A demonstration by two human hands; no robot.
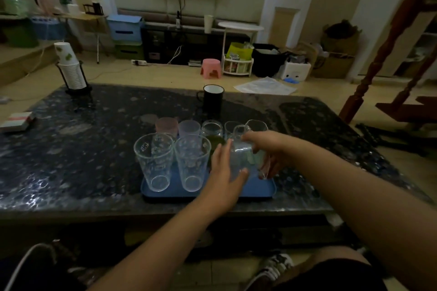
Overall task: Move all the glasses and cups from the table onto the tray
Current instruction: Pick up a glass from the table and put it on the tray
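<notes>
A blue tray [257, 188] lies on the dark marble table [82, 149] near its front edge. Two tall clear glasses [155, 160] [192, 162] stand on the tray's left half. Behind them sit a pink cup [166, 126], a frosted cup [189, 127], a small clear glass [212, 128] and further clear glasses [256, 125]. A black mug [213, 98] stands alone farther back on the table. My right hand [262, 149] grips a clear glass [240, 157] over the tray's right half. My left hand [224, 177] touches the same glass from the left, fingers spread.
A rack of stacked paper cups [71, 71] stands at the table's far left corner. A small box [17, 120] lies at the left edge. A pink stool [211, 68] and clutter sit on the floor beyond. A wooden post [383, 54] rises at the right.
</notes>
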